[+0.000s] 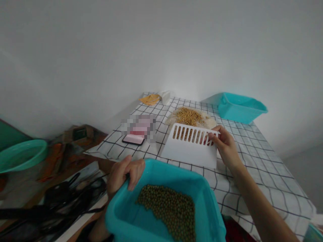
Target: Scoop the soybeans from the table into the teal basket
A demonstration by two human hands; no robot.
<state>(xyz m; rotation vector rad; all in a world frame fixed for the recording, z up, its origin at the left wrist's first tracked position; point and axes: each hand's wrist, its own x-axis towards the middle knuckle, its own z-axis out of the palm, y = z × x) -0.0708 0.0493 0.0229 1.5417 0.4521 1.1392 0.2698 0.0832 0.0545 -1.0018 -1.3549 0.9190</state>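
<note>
My left hand (128, 173) is closed over the left rim of a turquoise plastic basin (174, 169) at the table's near edge. Small round greenish-brown beans (171, 208) lie heaped in the basin, mostly toward its right side. My right hand (224, 146) grips the right edge of a white plastic panel (186, 151) with a row of slots along its far side. The panel is tilted just beyond the basin. Behind it, yellow beans (189, 116) rest on a clear plastic bag, and some show through the slots.
A second turquoise basin (242, 107) stands at the back right of the checked tablecloth (262, 168). A phone (136, 136), partly blurred out, lies left, with a yellow item (150, 99) behind it. Lower left, a green bowl (25, 154) sits among dark clutter beside the table.
</note>
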